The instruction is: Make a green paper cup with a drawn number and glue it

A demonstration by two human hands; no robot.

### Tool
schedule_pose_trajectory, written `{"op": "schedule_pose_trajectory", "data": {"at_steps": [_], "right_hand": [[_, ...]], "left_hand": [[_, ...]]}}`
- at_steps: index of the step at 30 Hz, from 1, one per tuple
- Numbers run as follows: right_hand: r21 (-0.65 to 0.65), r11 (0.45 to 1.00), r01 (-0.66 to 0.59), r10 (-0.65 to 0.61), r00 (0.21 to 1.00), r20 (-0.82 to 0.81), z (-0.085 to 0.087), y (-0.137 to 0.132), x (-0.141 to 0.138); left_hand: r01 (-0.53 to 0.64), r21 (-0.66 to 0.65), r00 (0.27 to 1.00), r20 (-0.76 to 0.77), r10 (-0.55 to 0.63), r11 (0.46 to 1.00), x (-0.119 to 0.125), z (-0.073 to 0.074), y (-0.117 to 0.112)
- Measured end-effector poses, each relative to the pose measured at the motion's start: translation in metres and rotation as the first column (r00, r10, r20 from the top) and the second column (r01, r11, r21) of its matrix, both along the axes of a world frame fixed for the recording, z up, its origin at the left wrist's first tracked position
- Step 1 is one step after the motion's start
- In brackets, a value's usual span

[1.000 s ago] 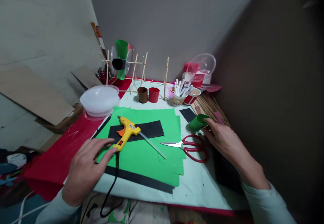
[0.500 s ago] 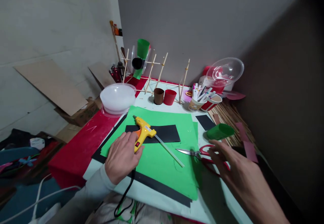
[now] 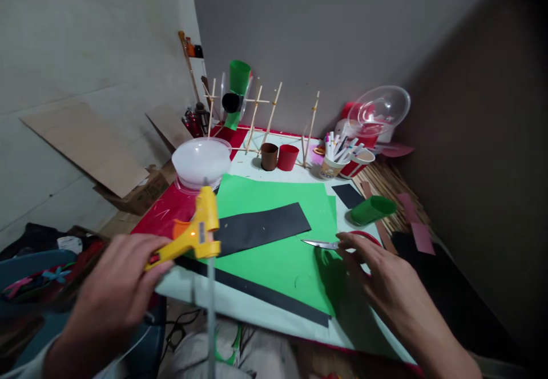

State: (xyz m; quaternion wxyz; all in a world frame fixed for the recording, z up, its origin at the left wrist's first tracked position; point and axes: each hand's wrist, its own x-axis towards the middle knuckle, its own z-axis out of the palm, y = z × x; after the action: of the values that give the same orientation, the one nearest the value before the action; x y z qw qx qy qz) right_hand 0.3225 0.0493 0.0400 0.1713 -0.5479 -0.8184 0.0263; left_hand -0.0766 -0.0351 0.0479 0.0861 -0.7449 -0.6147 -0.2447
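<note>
My left hand [image 3: 122, 285] is wrapped round the handle of a yellow glue gun [image 3: 203, 219]. The gun is lifted off the sheets, its nozzle pointing away from me. A clear glue stick [image 3: 211, 310] runs out of its back end. My right hand [image 3: 377, 267] is over a pair of scissors [image 3: 319, 244] with red handles, the thumb and fingers closing at the pivot. Most of the handles are hidden behind that hand. A black strip [image 3: 265, 228] lies across stacked green sheets [image 3: 274, 276]. Just past my right hand lies a green paper cup shape [image 3: 372, 210].
Brown [image 3: 269, 157] and red [image 3: 287, 157] cups stand further back, near a frame of thin sticks [image 3: 273, 111]. On the left sits a white bowl [image 3: 201, 159]. Markers fill a paper cup [image 3: 331, 168] at right. A small black piece [image 3: 347, 196] lies nearby.
My left hand has raised the glue gun off the green sheets and brought it left and nearer to me. My right hand has moved left and closed over the scissors.
</note>
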Motion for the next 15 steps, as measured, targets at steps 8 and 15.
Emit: {"op": "schedule_pose_trajectory", "data": {"at_steps": [8,15], "right_hand": [[-0.058,0.971,-0.234,0.223,0.963,-0.15,0.005,0.014,-0.067],[-0.222,0.902,-0.37,0.391,0.919,0.056,-0.002,0.063,-0.081]], "left_hand": [[0.046,0.004,0.997,0.057,-0.046,0.999,-0.025,-0.007,0.007],[-0.083,-0.02,0.997,-0.012,0.083,0.996,-0.103,-0.016,0.005]]}}
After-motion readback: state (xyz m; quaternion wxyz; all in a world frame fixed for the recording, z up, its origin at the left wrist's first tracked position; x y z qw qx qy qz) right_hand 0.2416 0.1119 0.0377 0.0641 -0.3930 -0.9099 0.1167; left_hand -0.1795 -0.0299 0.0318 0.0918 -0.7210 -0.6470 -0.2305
